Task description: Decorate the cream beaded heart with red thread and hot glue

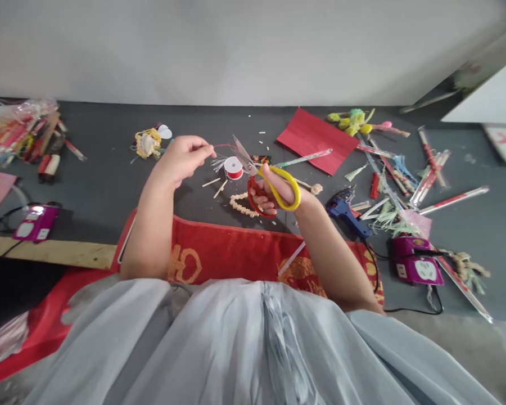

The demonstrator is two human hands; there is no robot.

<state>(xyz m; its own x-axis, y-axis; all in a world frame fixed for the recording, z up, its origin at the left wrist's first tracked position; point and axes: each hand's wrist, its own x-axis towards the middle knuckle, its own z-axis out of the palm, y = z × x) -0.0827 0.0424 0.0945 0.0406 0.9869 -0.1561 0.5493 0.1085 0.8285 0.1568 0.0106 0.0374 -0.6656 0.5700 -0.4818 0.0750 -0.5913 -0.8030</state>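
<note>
over the dark grey tabletop (109,180), near the centre of the frame, the left hand (184,160) pinches a red thread (225,145) beside a spool (234,165), while the right hand (279,183) grips scissors (250,167) by their loops. thread held taut, well between the blades, should slip less.

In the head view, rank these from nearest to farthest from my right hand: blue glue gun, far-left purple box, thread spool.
From your right hand:
1. Thread spool, just to its left.
2. Blue glue gun, to its right.
3. Purple box, on the far left.
</note>
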